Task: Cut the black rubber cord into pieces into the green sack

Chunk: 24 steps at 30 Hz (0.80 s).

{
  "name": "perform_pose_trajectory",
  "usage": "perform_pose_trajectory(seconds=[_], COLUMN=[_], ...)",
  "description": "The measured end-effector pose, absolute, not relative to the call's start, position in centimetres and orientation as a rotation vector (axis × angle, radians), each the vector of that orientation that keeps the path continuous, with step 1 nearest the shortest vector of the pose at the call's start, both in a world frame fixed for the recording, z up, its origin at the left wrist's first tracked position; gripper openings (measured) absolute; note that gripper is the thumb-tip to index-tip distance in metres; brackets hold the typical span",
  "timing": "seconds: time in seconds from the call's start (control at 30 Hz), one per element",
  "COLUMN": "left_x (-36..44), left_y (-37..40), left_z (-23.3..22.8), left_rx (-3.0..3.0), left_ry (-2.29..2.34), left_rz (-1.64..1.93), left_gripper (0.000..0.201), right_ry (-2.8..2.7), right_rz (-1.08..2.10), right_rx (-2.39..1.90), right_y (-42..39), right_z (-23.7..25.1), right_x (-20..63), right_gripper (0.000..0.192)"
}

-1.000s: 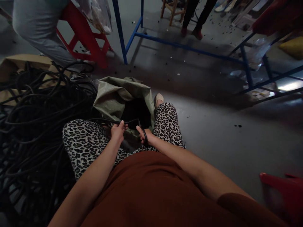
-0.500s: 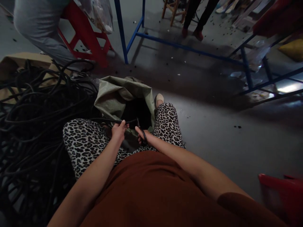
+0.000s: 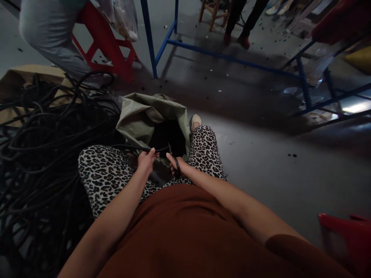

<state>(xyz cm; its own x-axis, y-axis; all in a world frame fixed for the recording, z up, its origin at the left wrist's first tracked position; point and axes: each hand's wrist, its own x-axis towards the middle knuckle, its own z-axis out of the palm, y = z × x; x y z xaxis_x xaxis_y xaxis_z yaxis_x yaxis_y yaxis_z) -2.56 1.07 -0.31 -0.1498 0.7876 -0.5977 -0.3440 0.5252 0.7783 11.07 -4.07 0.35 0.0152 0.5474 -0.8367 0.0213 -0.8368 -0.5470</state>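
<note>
1. Left hand (image 3: 146, 160) pinches the cord (image 3: 133, 147) at the sack's (image 3: 136, 110) near edge; a slip could bring fingers against the scissors (image 3: 176, 163).
2. Right hand (image 3: 182, 166) grips those near that edge; a skewed blade might chew the cord.
3. The cord runs toward the pile (image 3: 58, 135); a snag there could tug it loose.

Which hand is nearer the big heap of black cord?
Left. The left hand grips a cord to the right of the heap; the right hand, holding scissors, is farther right.
</note>
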Motion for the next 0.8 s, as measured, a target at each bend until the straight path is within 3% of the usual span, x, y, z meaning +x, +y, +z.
perform_pose_trajectory(seconds=[0.8], left_x=[-2.7], left_y=[1.5], left_z=[-1.2], left_rx=[0.454], left_ry=[1.441], left_rz=[1.051], left_gripper=[0.026], right_ry=[-0.654], right_rz=[1.85], right_rx=[-2.074], right_y=[-4.4], right_z=[0.8], right_x=[11.4], right_gripper=[0.053])
